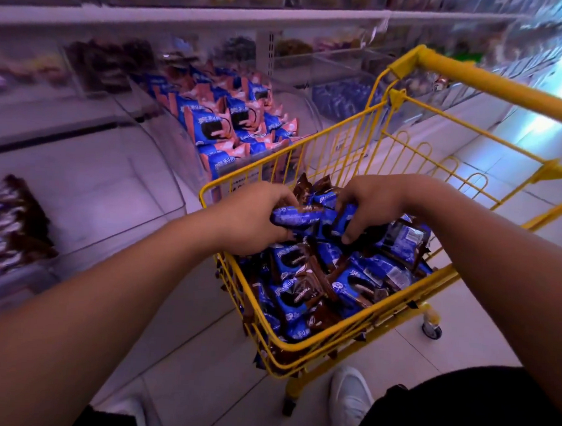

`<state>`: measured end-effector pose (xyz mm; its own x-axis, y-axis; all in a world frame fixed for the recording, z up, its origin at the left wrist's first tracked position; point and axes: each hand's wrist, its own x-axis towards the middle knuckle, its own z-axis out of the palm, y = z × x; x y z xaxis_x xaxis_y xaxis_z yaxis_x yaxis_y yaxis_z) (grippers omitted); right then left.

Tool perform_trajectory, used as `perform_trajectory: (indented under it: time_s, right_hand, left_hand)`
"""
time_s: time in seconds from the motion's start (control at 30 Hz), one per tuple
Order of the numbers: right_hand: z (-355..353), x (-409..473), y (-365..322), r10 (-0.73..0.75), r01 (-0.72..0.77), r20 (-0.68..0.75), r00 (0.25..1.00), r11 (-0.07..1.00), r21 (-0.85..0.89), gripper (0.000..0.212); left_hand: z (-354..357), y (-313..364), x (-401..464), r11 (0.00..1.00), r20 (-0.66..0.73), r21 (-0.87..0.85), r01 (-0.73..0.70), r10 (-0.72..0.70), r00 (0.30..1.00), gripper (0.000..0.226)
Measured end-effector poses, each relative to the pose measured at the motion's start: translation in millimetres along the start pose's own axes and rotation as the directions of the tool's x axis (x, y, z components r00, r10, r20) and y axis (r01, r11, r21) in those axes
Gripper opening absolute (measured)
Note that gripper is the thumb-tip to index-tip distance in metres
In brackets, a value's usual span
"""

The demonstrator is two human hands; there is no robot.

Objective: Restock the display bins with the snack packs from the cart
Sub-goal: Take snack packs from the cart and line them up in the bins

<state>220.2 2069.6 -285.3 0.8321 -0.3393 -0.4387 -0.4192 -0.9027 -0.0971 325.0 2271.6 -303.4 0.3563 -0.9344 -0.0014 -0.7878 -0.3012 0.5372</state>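
Yellow cart (299,355) sits heaped with blue snack packs (305,297). Your left hand (256,221) and right hand (370,204) each grip packs above the cart. Bin (175,179) beside the cart looks nearly bare; most restocking remains.

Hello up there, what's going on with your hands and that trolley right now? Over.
Left hand and right hand both gripping blue-and-brown snack packs over the yellow wire cart. Cart well stocked. Clear plastic display bin at left open, nothing blocking.
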Motion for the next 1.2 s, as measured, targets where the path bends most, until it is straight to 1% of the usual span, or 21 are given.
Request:
perform_trajectory:
  time_s: [0.07, 0.1, 0.13, 0.17, 0.2, 0.23, 0.3, 0.4, 0.47, 0.5, 0.53, 0.57, 0.6, 0.67, 0.73, 0.8, 0.87, 1.0, 1.1, 1.17, 1.2]
  right_hand:
    - [-7, -12, 4, -0.027, 0.033, -0.067, 0.997, 0.996, 0.089, 0.039]
    - [-10, -18, 7, -0.038, 0.057, -0.108, 0.993, 0.983, 0.172, 0.035]
    - [-13, -23, 11, -0.049, 0.091, -0.146, 0.988, 0.951, 0.295, 0.031]
    - [-13, -29, 14, -0.065, 0.136, -0.173, 0.983, 0.886, 0.444, 0.029]
    - [-14, -34, 17, -0.085, 0.178, -0.181, 0.980, 0.782, 0.597, 0.029]
    - [-13, -38, 19, -0.110, 0.201, -0.171, 0.979, 0.660, 0.724, 0.033]
    - [-12, -39, 24, -0.157, 0.203, -0.146, 0.977, 0.457, 0.866, 0.043]
    - [-11, -37, 26, -0.185, 0.200, -0.156, 0.970, 0.249, 0.948, 0.032]
    - [-10, -36, 26, -0.190, 0.201, -0.171, 0.967, 0.150, 0.968, 0.027]
    - [-10, -35, 26, -0.196, 0.213, -0.188, 0.962, 0.120, 0.970, 0.026]
    - [-11, -34, 25, -0.205, 0.232, -0.208, 0.956, 0.099, 0.968, 0.025]
    - [-11, -34, 23, -0.212, 0.252, -0.230, 0.950, 0.082, 0.964, 0.024]
    - [-12, -34, 22, -0.211, 0.269, -0.250, 0.945, 0.071, 0.960, 0.024]
    - [-12, -33, 20, -0.183, 0.301, -0.282, 0.942, 0.081, 0.950, 0.026]
    - [-12, -33, 18, -0.153, 0.334, -0.317, 0.936, 0.099, 0.937, 0.031]
    - [-13, -33, 16, -0.143, 0.364, -0.350, 0.926, 0.089, 0.927, 0.032]
    - [-14, -34, 13, -0.138, 0.395, -0.381, 0.914, 0.094, 0.914, 0.032]
    - [-17, -36, 6, -0.148, 0.443, -0.421, 0.895, 0.187, 0.877, 0.032]
    - [-16, -39, -6, -0.160, 0.466, -0.437, 0.885, 0.307, 0.830, 0.050]
    - [-13, -39, -13, -0.174, 0.485, -0.453, 0.875, 0.338, 0.807, 0.055]
    - [-12, -40, -16, -0.183, 0.494, -0.459, 0.869, 0.345, 0.798, 0.055]
  left_hand:
    - [-2, -4, 1, 0.999, 0.003, -0.023, 0.035, -0.035, 0.999, 0.019]
    - [-2, -5, 1, 0.988, 0.016, -0.128, 0.088, -0.087, 0.996, 0.022]
    - [-2, -6, 0, 0.944, 0.052, -0.291, 0.158, -0.149, 0.987, 0.027]
    - [-2, -6, 1, 0.851, 0.114, -0.472, 0.231, -0.201, 0.973, 0.031]
    - [-3, -5, 1, 0.735, 0.166, -0.616, 0.284, -0.231, 0.959, 0.034]
    - [-5, -3, 3, 0.644, 0.186, -0.701, 0.307, -0.251, 0.950, 0.033]
    - [-9, 0, 5, 0.533, 0.194, -0.783, 0.321, -0.281, 0.940, 0.025]
    - [-13, 5, 5, 0.389, 0.249, -0.861, 0.328, -0.241, 0.938, 0.038]
    - [-12, 10, 3, 0.366, 0.193, -0.889, 0.273, -0.242, 0.951, 0.030]
    - [-11, 11, 2, 0.425, 0.119, -0.877, 0.226, -0.262, 0.958, 0.022]
    - [-10, 10, 2, 0.533, 0.028, -0.829, 0.170, -0.264, 0.964, 0.018]
    - [-9, 8, 1, 0.643, -0.069, -0.759, 0.103, -0.237, 0.969, 0.021]
    - [-8, 6, -2, 0.719, -0.159, -0.694, 0.040, -0.207, 0.965, 0.025]
    - [-12, 3, -7, 0.770, -0.298, -0.637, -0.038, -0.199, 0.934, 0.027]
    - [-16, 2, -11, 0.785, -0.350, -0.617, -0.051, -0.216, 0.911, 0.026]
    - [-17, 3, -13, 0.790, -0.336, -0.613, -0.023, -0.234, 0.912, 0.024]
    - [-18, 2, -14, 0.792, -0.299, -0.610, 0.010, -0.241, 0.923, 0.029]
    - [-24, 5, -19, 0.813, -0.207, -0.579, 0.060, -0.218, 0.954, 0.050]
    - [-27, 10, -24, 0.747, -0.098, -0.664, 0.015, -0.107, 0.989, 0.059]
    - [-26, 13, -27, 0.701, -0.038, -0.712, 0.042, -0.098, 0.994, 0.065]
    - [-26, 13, -28, 0.692, -0.024, -0.719, 0.059, -0.109, 0.994, 0.062]
